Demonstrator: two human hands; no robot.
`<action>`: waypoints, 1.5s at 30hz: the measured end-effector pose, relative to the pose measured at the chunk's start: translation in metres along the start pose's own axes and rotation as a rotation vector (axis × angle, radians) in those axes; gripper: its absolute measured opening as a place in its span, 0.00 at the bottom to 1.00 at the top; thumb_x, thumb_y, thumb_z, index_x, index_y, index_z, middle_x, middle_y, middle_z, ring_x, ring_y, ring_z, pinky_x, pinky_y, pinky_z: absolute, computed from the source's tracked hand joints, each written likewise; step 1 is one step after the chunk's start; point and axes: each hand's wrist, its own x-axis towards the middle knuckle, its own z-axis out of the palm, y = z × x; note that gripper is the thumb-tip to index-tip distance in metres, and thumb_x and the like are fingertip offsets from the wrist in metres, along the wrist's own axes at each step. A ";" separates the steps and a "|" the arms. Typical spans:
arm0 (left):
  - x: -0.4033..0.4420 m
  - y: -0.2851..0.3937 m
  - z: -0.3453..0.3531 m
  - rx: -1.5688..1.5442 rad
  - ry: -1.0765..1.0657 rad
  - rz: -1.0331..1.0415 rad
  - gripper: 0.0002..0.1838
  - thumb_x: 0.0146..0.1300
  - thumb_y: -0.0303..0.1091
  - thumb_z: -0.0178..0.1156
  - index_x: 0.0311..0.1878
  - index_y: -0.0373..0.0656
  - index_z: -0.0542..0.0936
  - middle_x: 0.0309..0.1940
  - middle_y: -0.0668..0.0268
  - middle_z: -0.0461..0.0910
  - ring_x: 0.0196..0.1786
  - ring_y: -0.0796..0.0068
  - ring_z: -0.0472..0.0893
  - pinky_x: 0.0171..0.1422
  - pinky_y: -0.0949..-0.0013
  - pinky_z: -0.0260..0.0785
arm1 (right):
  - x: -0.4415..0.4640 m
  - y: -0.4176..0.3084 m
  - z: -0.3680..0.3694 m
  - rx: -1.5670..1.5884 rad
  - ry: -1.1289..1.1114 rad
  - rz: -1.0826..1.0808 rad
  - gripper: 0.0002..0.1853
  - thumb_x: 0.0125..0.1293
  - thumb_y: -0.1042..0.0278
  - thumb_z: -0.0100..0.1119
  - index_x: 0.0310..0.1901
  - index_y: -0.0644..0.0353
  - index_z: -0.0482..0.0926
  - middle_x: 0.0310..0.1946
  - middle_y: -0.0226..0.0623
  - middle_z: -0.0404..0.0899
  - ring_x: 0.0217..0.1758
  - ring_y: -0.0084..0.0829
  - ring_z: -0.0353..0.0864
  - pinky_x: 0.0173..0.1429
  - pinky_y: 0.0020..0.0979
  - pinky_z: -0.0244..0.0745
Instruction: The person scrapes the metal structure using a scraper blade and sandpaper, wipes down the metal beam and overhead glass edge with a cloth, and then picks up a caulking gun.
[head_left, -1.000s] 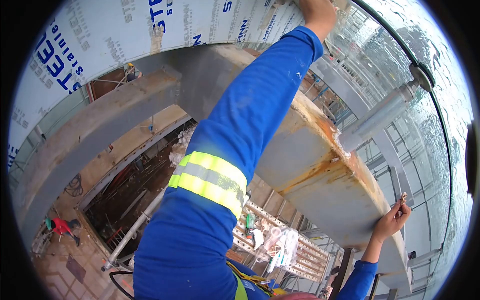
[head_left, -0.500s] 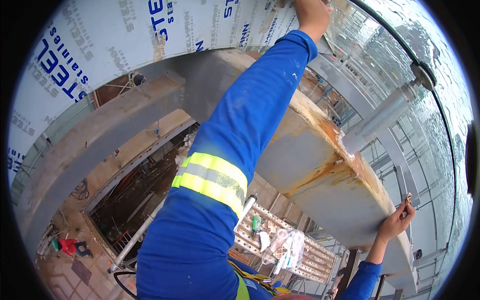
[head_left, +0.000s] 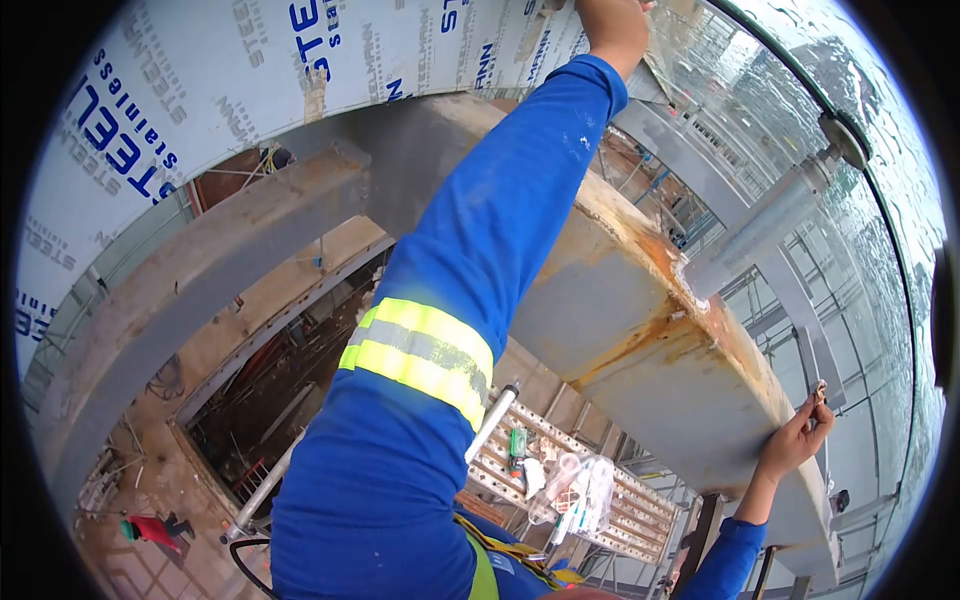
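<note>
My left arm, in a blue sleeve with a reflective band, stretches up across the view. My left hand (head_left: 615, 32) is at the top edge, beside the printed film-covered panel (head_left: 420, 50); its fingers are mostly out of frame. At the lower right, my right hand (head_left: 793, 443) pinches a small crumpled brownish piece (head_left: 820, 392) between thumb and fingers. This hand is beside the far end of the grey, rust-stained steel beam (head_left: 640, 370), near the wet glass (head_left: 870, 290).
A metal tube (head_left: 765, 222) joins the beam to a round glass fitting (head_left: 845, 140). Below, a perforated scaffold platform (head_left: 630, 515) holds plastic bags (head_left: 585, 490) and a green item. Another curved beam (head_left: 200, 235) spans the left. A person in red (head_left: 155, 530) is far below.
My left hand has shifted slightly left and up at the top edge. My right hand still pinches the small piece. The view has shifted slightly, and the person below has changed position.
</note>
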 end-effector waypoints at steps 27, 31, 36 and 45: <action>-0.004 -0.002 -0.006 0.344 -0.014 0.316 0.11 0.79 0.36 0.49 0.48 0.36 0.72 0.37 0.43 0.78 0.42 0.38 0.77 0.47 0.48 0.69 | 0.000 -0.007 0.003 -0.041 0.022 -0.029 0.04 0.77 0.73 0.57 0.43 0.63 0.72 0.40 0.30 0.75 0.40 0.19 0.71 0.42 0.21 0.71; -0.010 0.002 -0.005 0.348 -0.042 0.294 0.10 0.78 0.36 0.49 0.48 0.37 0.72 0.36 0.42 0.78 0.43 0.36 0.78 0.46 0.47 0.69 | 0.001 -0.007 0.003 -0.053 0.021 -0.053 0.04 0.77 0.72 0.57 0.44 0.61 0.73 0.40 0.28 0.72 0.40 0.18 0.71 0.39 0.20 0.71; -0.014 0.003 -0.002 0.352 -0.044 0.296 0.10 0.78 0.35 0.50 0.48 0.37 0.71 0.38 0.42 0.79 0.44 0.36 0.79 0.46 0.47 0.69 | 0.002 -0.011 0.005 -0.046 0.022 -0.063 0.05 0.77 0.71 0.58 0.44 0.61 0.73 0.39 0.28 0.72 0.40 0.18 0.71 0.39 0.20 0.70; -0.019 0.000 0.005 0.434 -0.028 0.386 0.09 0.78 0.35 0.51 0.48 0.38 0.71 0.38 0.42 0.81 0.45 0.35 0.79 0.46 0.45 0.70 | 0.000 -0.004 0.004 -0.013 0.036 -0.002 0.05 0.77 0.74 0.57 0.44 0.65 0.74 0.40 0.31 0.76 0.40 0.19 0.71 0.43 0.22 0.74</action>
